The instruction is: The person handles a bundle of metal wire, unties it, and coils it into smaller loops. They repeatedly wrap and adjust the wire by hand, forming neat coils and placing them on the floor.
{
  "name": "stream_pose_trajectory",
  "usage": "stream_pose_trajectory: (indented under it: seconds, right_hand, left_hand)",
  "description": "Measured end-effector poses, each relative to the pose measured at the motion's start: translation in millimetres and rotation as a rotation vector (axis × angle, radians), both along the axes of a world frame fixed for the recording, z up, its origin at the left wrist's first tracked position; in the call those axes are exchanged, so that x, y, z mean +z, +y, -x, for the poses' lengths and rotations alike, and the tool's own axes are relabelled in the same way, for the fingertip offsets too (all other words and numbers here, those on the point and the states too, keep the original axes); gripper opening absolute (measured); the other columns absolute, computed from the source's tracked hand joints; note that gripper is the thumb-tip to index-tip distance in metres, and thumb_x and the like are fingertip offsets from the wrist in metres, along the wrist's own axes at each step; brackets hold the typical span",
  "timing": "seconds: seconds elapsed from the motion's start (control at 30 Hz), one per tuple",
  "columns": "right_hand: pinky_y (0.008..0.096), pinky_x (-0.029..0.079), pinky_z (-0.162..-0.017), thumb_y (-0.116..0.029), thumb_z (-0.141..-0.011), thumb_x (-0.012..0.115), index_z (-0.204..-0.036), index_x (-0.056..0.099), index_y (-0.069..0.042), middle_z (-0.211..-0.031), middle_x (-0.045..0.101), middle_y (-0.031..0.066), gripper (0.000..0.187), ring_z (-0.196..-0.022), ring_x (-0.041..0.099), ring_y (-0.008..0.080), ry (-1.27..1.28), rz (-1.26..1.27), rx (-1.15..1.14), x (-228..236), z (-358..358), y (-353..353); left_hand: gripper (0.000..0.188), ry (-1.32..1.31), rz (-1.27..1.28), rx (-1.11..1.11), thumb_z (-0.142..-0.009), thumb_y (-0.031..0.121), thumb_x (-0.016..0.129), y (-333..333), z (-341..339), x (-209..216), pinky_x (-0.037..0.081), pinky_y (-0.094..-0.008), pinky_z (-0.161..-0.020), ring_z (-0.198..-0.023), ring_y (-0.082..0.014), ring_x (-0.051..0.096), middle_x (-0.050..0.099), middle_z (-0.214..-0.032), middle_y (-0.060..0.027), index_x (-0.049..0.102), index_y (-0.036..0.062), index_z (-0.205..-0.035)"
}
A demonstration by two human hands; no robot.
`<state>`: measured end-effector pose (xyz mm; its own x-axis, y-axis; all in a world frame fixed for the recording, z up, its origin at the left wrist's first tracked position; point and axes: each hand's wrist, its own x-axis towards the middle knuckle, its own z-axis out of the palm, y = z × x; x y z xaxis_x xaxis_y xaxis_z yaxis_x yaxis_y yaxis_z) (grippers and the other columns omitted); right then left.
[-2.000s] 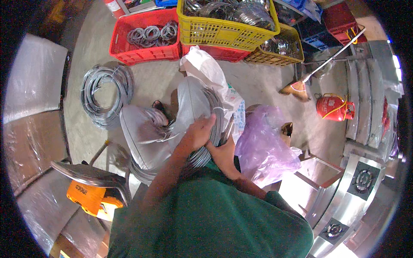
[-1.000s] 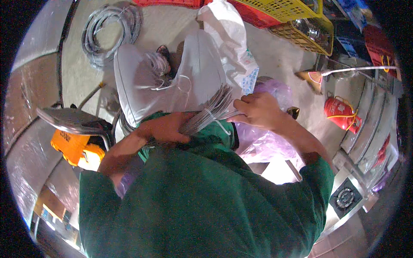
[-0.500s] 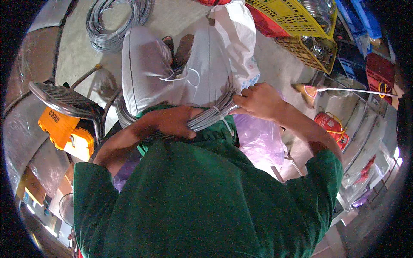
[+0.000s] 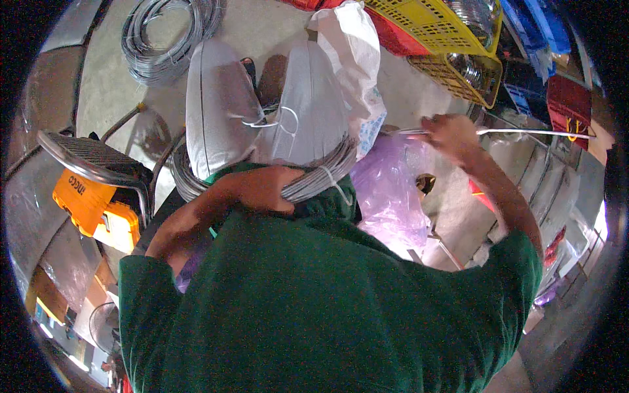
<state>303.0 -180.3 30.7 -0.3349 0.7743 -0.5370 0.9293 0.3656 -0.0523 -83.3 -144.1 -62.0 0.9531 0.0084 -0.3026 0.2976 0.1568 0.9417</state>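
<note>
A coil of grey wire point(image 4: 321, 173) lies across my lap, its left bend showing beside my left thigh. My left hand point(image 4: 268, 187) is closed around the near side of the coil. A white cable tie point(image 4: 333, 178) circles the bundle just right of that hand, its tail hanging down. Another thin white loop point(image 4: 289, 121) sits between my thighs. Out to the right, apart from the coil, is my right hand point(image 4: 453, 136) with its fingers closed. A thin pale strip shows at its fingertips, too blurred to identify. Purple plastic point(image 4: 393, 187) hangs below it.
Another wire coil point(image 4: 134, 42) lies on the floor at far left. A metal-framed stool point(image 4: 98, 160) and an orange case point(image 4: 82, 196) stand left. A white sack point(image 4: 357, 59) rests by my right knee. Yellow crates point(image 4: 452, 72) stand far right, near a white rod point(image 4: 537, 131).
My right hand has left the cable tie on the coil and moved right and away from me. My left hand stays on the coil. The view has shifted slightly.
</note>
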Motion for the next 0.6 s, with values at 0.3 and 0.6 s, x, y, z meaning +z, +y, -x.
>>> stream_pose_trajectory:
  seconds: [0.3,0.6]
  right_hand:
    - [0.0441,0.053,-0.055,-0.058,-0.086,0.063,-0.087,0.057,-0.012,-0.068,0.061,0.007,0.047,-0.064,0.066,0.0284,0.3,-0.061,0.16,-43,62,-24]
    - [0.0482,0.056,-0.078,-0.019,-0.093,0.063,-0.129,0.049,-0.005,-0.101,0.066,0.0188,0.041,-0.093,0.067,0.0379,0.59,0.28,0.036,-27,63,-23]
  left_hand:
    - [0.053,0.019,0.009,-0.057,-0.075,0.014,0.072,4,-4,3,0.048,-0.0381,-0.09,-0.098,-0.023,0.064,0.068,-0.105,-0.0153,0.055,-0.0018,-0.122]
    - [0.048,0.012,-0.05,-0.028,-0.074,0.015,0.071,3,-1,2,0.049,-0.0379,-0.088,-0.097,-0.0241,0.064,0.068,-0.103,-0.0165,0.057,-0.0025,-0.117]
